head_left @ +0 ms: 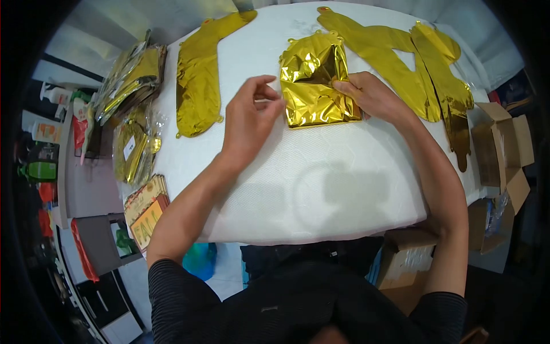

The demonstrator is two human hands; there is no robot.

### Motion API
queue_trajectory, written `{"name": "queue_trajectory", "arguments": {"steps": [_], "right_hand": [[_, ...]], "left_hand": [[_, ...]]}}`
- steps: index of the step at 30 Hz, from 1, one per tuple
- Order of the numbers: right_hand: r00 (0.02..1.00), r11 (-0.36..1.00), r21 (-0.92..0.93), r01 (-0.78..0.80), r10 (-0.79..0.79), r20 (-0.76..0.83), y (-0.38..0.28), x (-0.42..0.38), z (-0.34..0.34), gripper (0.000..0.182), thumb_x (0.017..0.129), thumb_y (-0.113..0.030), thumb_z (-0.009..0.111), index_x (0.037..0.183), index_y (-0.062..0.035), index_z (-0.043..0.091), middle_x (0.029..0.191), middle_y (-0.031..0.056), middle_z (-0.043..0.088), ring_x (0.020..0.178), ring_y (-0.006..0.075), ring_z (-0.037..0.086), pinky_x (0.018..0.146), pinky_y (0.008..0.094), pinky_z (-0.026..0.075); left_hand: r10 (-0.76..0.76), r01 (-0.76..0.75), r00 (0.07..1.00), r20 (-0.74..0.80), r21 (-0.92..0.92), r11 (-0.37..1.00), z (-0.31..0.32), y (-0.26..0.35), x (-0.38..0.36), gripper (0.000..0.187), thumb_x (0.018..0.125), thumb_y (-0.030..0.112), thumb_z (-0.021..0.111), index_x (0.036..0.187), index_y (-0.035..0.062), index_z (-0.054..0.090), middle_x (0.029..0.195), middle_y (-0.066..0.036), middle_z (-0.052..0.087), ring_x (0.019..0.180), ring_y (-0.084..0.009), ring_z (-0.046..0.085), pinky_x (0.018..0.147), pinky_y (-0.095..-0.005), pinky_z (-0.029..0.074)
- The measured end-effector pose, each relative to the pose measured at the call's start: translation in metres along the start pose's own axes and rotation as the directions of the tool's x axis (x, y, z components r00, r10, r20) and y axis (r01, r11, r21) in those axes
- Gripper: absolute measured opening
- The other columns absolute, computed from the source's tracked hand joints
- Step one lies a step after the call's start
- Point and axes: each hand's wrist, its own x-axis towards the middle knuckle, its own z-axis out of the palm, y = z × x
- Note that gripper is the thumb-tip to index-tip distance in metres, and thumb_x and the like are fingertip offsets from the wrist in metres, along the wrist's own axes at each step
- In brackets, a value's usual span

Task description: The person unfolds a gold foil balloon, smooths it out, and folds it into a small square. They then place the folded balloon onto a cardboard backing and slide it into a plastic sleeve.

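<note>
A folded gold foil balloon (pixel 315 100) lies in front of me on the white-covered table, its surface creased and shiny. My right hand (pixel 369 96) grips its right side, thumb on top and the other fingers partly hidden behind the foil. At the left edge of the same balloon is my left hand (pixel 255 112), its fingers bent and apart, holding nothing that I can see. A flat gold foil balloon (pixel 199 74), shaped like the numeral one, lies to the left. Another flat gold foil balloon (pixel 372 43), shaped like a four, is spread out at the back right.
Plastic-wrapped gold packets (pixel 134 80) are piled along the left table edge, with printed cards (pixel 146 212) nearer me. An opened cardboard box (pixel 504 143) stands at the right edge. A second cardboard box (pixel 407 261) is below the table. Bottles (pixel 46 132) stand at far left.
</note>
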Motion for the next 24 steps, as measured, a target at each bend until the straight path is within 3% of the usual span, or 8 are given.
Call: {"name": "queue_trajectory", "arguments": {"steps": [6,8,12,14,18,20,21,24], "right_hand": [[0.998,0.998,0.020,-0.059,0.058,0.007,0.000,-0.002,-0.002,0.048,0.105,-0.045,0.058,0.079,-0.0047,0.061,0.059,0.0007,0.054,0.050,0.0110,0.053,0.048,0.0293,0.044],[0.998,0.998,0.026,-0.064,0.064,0.009,0.000,-0.002,-0.001,0.048,0.105,-0.045,0.058,0.080,-0.0048,0.062,0.059,0.0008,0.054,0.049,0.0107,0.053,0.048,0.0290,0.044],[0.996,0.995,0.043,-0.090,0.090,0.016,-0.005,-0.001,-0.002,0.047,0.106,-0.039,0.056,0.077,-0.0021,0.060,0.059,0.0032,0.056,0.049,0.0126,0.055,0.049,0.0311,0.046],[0.995,0.995,0.039,-0.092,0.091,0.029,-0.008,-0.002,-0.005,0.047,0.106,-0.039,0.057,0.077,-0.0019,0.061,0.060,0.0029,0.057,0.050,0.0122,0.056,0.049,0.0304,0.047],[0.996,0.997,0.022,-0.074,0.072,0.051,-0.006,0.000,-0.006,0.045,0.105,-0.038,0.058,0.078,-0.0014,0.062,0.061,0.0027,0.058,0.050,0.0113,0.057,0.049,0.0283,0.050],[0.995,0.996,0.025,-0.082,0.081,0.056,-0.002,0.003,-0.005,0.045,0.105,-0.037,0.058,0.078,-0.0014,0.062,0.061,0.0028,0.058,0.050,0.0113,0.058,0.048,0.0282,0.050],[0.994,0.995,0.030,-0.092,0.090,0.058,-0.001,0.005,-0.006,0.045,0.105,-0.037,0.058,0.077,-0.0014,0.063,0.061,0.0029,0.058,0.050,0.0113,0.058,0.048,0.0280,0.050],[0.994,0.997,0.058,-0.056,0.050,0.102,-0.004,0.004,-0.008,0.045,0.104,-0.037,0.059,0.076,-0.0014,0.063,0.061,0.0031,0.059,0.049,0.0112,0.058,0.047,0.0278,0.050]], "left_hand": [[-0.047,0.036,0.995,0.085,0.131,0.991,-0.015,-0.011,0.015,0.039,0.093,0.001,0.069,0.131,-0.0002,0.058,0.102,-0.010,0.075,0.091,-0.0179,0.071,0.085,-0.0312,0.057],[-0.059,0.039,0.990,0.127,0.152,0.988,-0.012,-0.011,0.015,0.040,0.094,0.000,0.068,0.133,0.0001,0.057,0.105,-0.009,0.076,0.094,-0.0154,0.071,0.086,-0.0295,0.056],[0.016,-0.052,0.986,0.168,0.208,0.977,-0.006,-0.011,0.016,0.041,0.094,0.001,0.068,0.133,0.0011,0.057,0.107,-0.012,0.077,0.098,-0.0219,0.074,0.089,-0.0342,0.058],[0.016,-0.061,0.981,0.193,0.229,0.972,-0.008,-0.008,0.018,0.035,0.099,0.008,0.064,0.133,-0.0008,0.057,0.106,-0.013,0.077,0.100,-0.0212,0.074,0.089,-0.0335,0.057],[0.003,-0.016,0.985,0.174,0.071,0.997,-0.012,-0.015,0.034,0.036,0.103,0.018,0.061,0.131,-0.0044,0.057,0.101,-0.013,0.077,0.094,-0.0189,0.073,0.083,-0.0310,0.057],[-0.186,0.191,0.963,0.197,-0.008,0.982,-0.008,-0.010,0.051,0.040,0.103,0.024,0.061,0.129,-0.0071,0.057,0.095,-0.012,0.075,0.087,-0.0144,0.070,0.075,-0.0268,0.054],[-0.252,0.285,0.940,0.232,-0.121,0.951,-0.006,-0.017,0.063,0.049,0.098,0.027,0.071,0.131,-0.0073,0.057,0.090,-0.009,0.074,0.079,-0.0114,0.068,0.067,-0.0241,0.051],[-0.368,0.376,0.895,0.251,0.018,0.926,-0.001,-0.004,0.085,0.058,0.092,0.028,0.078,0.133,-0.0071,0.057,0.092,-0.009,0.074,0.074,-0.0111,0.068,0.062,-0.0240,0.050]]}}
